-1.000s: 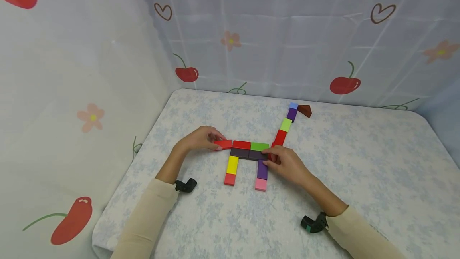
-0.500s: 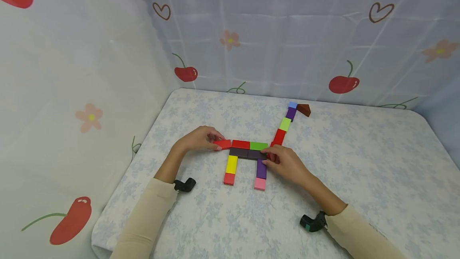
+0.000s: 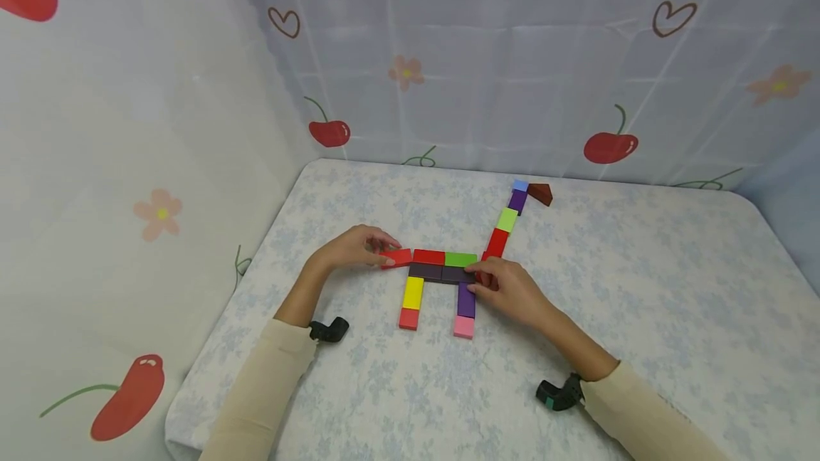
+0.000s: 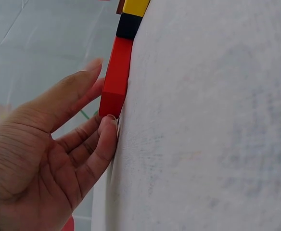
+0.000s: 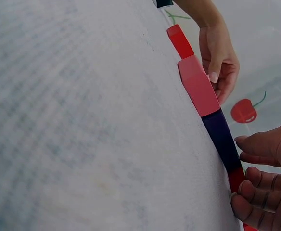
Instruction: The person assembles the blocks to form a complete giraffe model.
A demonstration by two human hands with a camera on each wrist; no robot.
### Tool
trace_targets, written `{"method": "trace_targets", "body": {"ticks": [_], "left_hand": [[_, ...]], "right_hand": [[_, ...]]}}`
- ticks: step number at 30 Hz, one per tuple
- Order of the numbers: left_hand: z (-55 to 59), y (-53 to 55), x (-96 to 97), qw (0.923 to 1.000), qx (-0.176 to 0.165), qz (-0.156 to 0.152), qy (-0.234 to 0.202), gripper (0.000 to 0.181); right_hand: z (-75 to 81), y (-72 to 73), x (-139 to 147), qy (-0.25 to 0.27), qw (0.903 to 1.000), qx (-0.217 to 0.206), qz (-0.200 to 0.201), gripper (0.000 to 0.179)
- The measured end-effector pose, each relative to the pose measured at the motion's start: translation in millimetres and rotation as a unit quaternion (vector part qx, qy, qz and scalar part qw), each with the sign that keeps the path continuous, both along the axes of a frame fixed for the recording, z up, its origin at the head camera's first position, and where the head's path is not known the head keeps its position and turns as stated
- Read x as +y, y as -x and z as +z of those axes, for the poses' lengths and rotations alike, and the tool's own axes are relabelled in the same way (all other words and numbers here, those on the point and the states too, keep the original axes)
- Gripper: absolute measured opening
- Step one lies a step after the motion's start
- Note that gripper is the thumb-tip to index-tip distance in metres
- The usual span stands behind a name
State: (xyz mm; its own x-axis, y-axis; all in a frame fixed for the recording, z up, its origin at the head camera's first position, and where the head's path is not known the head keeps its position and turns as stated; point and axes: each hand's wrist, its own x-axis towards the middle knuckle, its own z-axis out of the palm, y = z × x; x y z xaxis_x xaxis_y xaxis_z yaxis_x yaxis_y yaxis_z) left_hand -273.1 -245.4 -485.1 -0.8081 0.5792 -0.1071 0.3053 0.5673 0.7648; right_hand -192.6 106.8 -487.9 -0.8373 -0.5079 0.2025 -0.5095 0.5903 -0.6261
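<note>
Coloured blocks lie flat in an animal-like figure. My left hand (image 3: pixel 354 246) pinches the red block (image 3: pixel 398 257) at the figure's left end, thumb on the near side; its right end meets another red block (image 3: pixel 429 257). A green block (image 3: pixel 460 260) continues that row above two dark blocks (image 3: pixel 426 272). With its fingers bent loosely, my right hand (image 3: pixel 512 292) rests at the figure's right side, fingertips at the right dark block (image 3: pixel 453 274) and thumb by the purple block (image 3: pixel 466 300). In the right wrist view its fingers partly cover a dark red block (image 5: pixel 236 178).
A yellow block (image 3: pixel 413 293) over a red one (image 3: pixel 408 319) forms one leg; a pink block (image 3: pixel 464 326) ends the other. A slanting row with a light green block (image 3: pixel 507 220) reaches a brown wedge (image 3: pixel 541 193). The cloth-covered table (image 3: pixel 307 404) meets printed curtains behind.
The head view shifts slightly. Both hands stay at the same blocks; the left-end red block tilts very slightly, and the rest of the figure keeps its layout.
</note>
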Motion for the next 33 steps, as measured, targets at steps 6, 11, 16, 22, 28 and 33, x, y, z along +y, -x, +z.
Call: {"method": "trace_targets", "body": {"ticks": [6,11,16,22,28,33], "left_hand": [[-0.3,0.3,0.6,0.9999,-0.008,0.000,-0.012,0.031],[1.8,3.2,-2.9,0.9995,-0.024,0.005,-0.020,0.028],[9.2,5.1,-17.4,0.9994,0.007,0.026,-0.023,0.027],[19.8,5.8,-36.6,0.9955,0.040,0.072,-0.047,0.032],[27.4,6.6,-40.1,0.9943,0.054,0.072,-0.056,0.034],[36.0,7.4,-37.1,0.9933,0.064,0.072,-0.063,0.034]], "right_hand": [[0.7,0.2,2,0.000,1.0000,-0.002,0.000,0.031],[2.6,0.7,2,0.002,1.0000,-0.008,-0.003,0.030],[19.2,0.2,6,-0.008,0.9996,-0.018,0.021,0.032],[60.6,2.9,34,0.013,0.9993,0.000,0.034,0.033],[83.5,4.9,71,0.010,0.9984,0.048,-0.029,0.031],[93.2,5.8,91,0.009,0.9959,0.074,-0.051,0.032]]}}
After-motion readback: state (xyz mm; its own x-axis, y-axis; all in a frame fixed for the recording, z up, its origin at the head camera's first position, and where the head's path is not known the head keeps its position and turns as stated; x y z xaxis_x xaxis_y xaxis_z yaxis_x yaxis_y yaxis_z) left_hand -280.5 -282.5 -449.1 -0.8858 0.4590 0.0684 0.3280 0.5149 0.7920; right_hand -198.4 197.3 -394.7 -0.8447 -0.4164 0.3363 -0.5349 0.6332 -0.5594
